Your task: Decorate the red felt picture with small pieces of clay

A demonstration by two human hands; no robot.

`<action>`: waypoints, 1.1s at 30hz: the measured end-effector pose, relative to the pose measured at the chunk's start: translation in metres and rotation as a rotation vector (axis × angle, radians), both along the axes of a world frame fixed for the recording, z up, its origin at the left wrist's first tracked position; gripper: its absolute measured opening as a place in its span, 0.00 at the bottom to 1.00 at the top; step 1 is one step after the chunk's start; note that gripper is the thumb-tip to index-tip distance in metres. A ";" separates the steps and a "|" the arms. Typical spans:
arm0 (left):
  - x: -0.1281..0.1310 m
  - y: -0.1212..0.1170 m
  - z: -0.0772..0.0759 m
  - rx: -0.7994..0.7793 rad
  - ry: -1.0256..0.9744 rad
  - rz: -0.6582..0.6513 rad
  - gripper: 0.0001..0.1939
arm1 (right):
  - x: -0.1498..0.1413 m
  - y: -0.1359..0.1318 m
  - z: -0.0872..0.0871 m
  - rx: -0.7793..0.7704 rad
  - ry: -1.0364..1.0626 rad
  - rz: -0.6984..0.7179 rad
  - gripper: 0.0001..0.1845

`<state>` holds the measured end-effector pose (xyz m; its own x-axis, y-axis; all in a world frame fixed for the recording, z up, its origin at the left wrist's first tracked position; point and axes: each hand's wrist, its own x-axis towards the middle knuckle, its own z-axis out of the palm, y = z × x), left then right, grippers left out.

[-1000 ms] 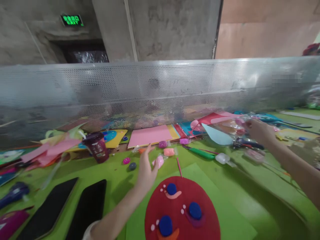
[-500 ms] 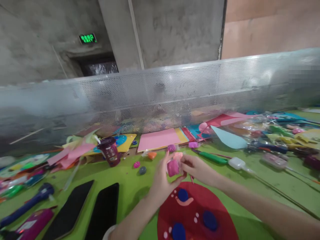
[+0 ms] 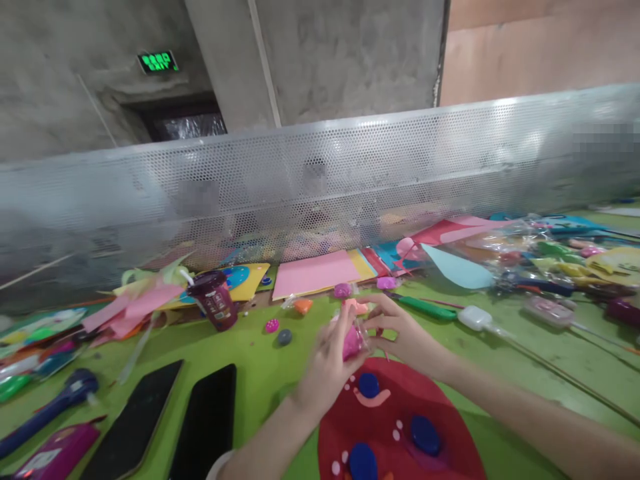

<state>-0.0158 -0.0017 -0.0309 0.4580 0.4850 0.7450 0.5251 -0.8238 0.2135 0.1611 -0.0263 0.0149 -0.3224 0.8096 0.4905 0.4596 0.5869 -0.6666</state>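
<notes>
My left hand point(image 3: 325, 367) is closed round a small packet of bright pink clay point(image 3: 353, 341) in clear plastic wrap. From the other side, my right hand point(image 3: 400, 330) has bent fingers at the wrap's edge, pinching it. Just below both hands lies a red paper disc point(image 3: 400, 413) bearing blue clay rounds point(image 3: 425, 435), small pale pink dots and a curved pink strip point(image 3: 373, 398). A salmon-pink clay piece point(image 3: 356, 306) shows just behind my left fingertips, partly hidden.
Left of the hands are two black phones point(image 3: 207, 420), a lidded dark cup with a straw point(image 3: 215, 300) and small clay pieces point(image 3: 284, 337). Pink paper sheets point(image 3: 317, 275) lie behind. To the right are a green-handled cutter point(image 3: 427, 308) and a white-tipped stick point(image 3: 475, 318). A perforated metal screen point(image 3: 320, 180) stands behind.
My left hand has turned, so its fingers cover more of the pink packet. My right fingers have spread and shifted along the wrap. The camera view has tilted slightly.
</notes>
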 end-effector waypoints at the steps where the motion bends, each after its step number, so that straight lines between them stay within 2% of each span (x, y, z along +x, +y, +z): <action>1: 0.000 0.000 0.001 0.039 0.026 0.008 0.42 | -0.001 0.000 -0.001 0.007 -0.007 0.000 0.05; 6: 0.000 0.000 0.003 0.139 0.092 0.019 0.41 | -0.006 -0.003 -0.004 0.036 -0.031 -0.023 0.09; 10: 0.003 -0.003 0.003 0.120 0.095 0.026 0.40 | -0.011 -0.005 -0.008 0.078 -0.024 -0.090 0.08; 16: 0.007 -0.003 0.003 -0.151 0.006 -0.124 0.48 | -0.015 -0.009 -0.011 0.126 -0.010 -0.119 0.09; 20: 0.008 -0.005 0.006 -0.262 -0.025 -0.171 0.47 | -0.018 -0.013 -0.011 0.151 0.001 -0.133 0.10; 24: 0.008 -0.006 0.009 -0.323 -0.082 -0.094 0.47 | -0.017 -0.011 -0.010 0.159 -0.006 -0.170 0.10; 28: 0.007 -0.001 0.003 -0.346 -0.040 0.011 0.51 | -0.014 -0.008 -0.007 0.159 -0.047 -0.174 0.09; 33: 0.006 0.004 -0.011 -0.206 -0.003 -0.023 0.48 | -0.015 -0.010 -0.006 0.147 -0.052 -0.167 0.07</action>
